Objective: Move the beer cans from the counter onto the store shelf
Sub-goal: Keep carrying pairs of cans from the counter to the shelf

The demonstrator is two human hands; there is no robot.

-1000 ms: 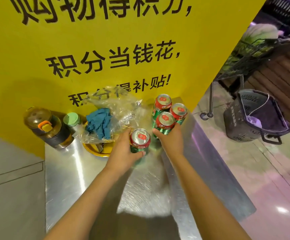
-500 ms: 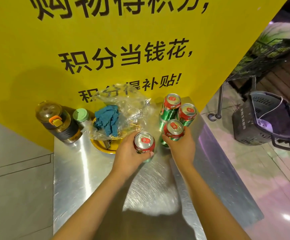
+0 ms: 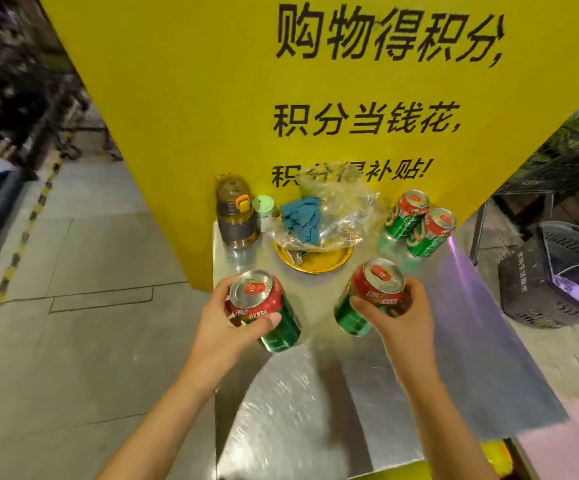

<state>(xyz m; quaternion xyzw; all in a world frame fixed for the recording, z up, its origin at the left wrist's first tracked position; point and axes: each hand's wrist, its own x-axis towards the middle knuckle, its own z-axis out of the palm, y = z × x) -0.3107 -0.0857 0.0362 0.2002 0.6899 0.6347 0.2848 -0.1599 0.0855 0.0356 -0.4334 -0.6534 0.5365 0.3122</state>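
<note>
Each of my hands holds a green beer can with a red top band above the steel counter (image 3: 315,403). My left hand (image 3: 222,327) grips one can (image 3: 263,308) near the counter's left edge. My right hand (image 3: 398,313) grips the other can (image 3: 372,296), tilted, to the right of it. Two more of the same cans (image 3: 406,213) (image 3: 431,232) stand side by side on the counter at the back right, against the yellow sign. No store shelf is plainly in view.
A brown water bottle (image 3: 234,211), a small green-capped bottle (image 3: 263,209) and a yellow dish (image 3: 315,259) with a plastic bag and blue cloth stand at the counter's back. A dark shopping basket (image 3: 554,282) sits on the floor to the right. Tiled floor lies left.
Both hands have lifted their cans off the counter and drawn them toward me, away from the two standing cans. My view has swung left, showing more floor.
</note>
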